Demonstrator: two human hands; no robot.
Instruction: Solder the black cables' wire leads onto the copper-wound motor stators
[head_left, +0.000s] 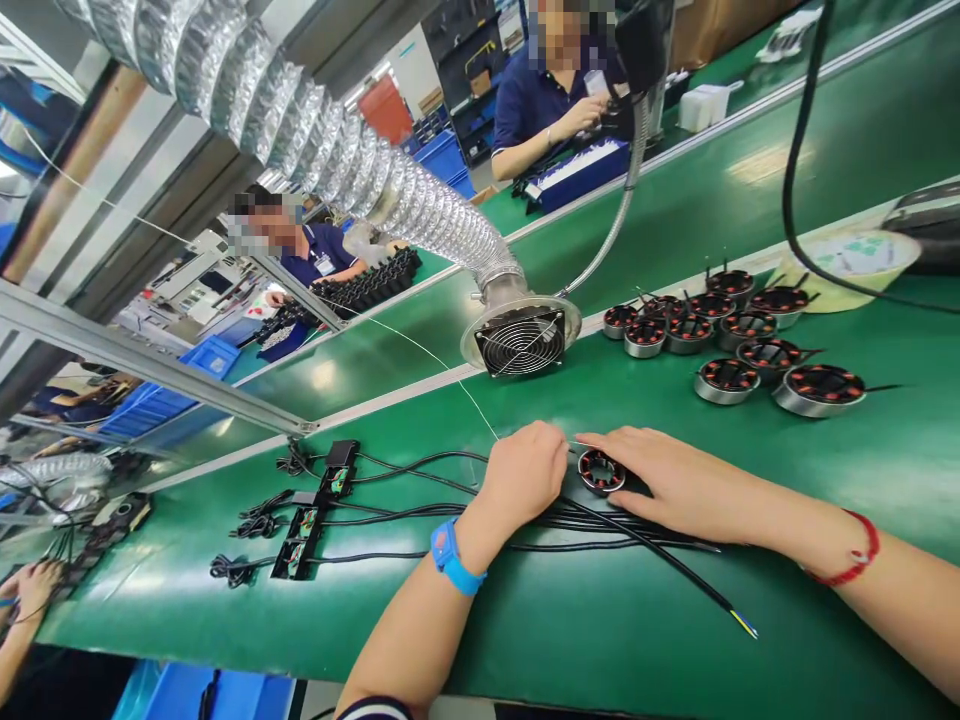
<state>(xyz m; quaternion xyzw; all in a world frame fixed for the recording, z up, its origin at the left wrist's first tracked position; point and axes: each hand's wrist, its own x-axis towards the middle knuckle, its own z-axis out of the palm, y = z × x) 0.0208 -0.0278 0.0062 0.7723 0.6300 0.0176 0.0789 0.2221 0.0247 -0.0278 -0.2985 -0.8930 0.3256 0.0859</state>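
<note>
My left hand (525,470), with a blue strap on its wrist, is closed, its fingertips mostly turned out of sight. A thin pale wire (427,352) comes down from the upper left and ends at this hand. My right hand (660,470) grips a round motor stator (601,470), fingers over the far side and thumb at the near edge. The stator is a metal ring with a black core and copper windings. Beneath both hands run several black cables (420,510); one cable end (742,622) shows bare coloured leads.
Several more stators (819,388) stand at the right. Small black boxes (304,525) with green boards lie at the left. A fan (521,342) on a silver duct (390,190) hangs beyond my hands. Two people (555,100) (315,245) work across the bench; another's hands (34,590) show at left.
</note>
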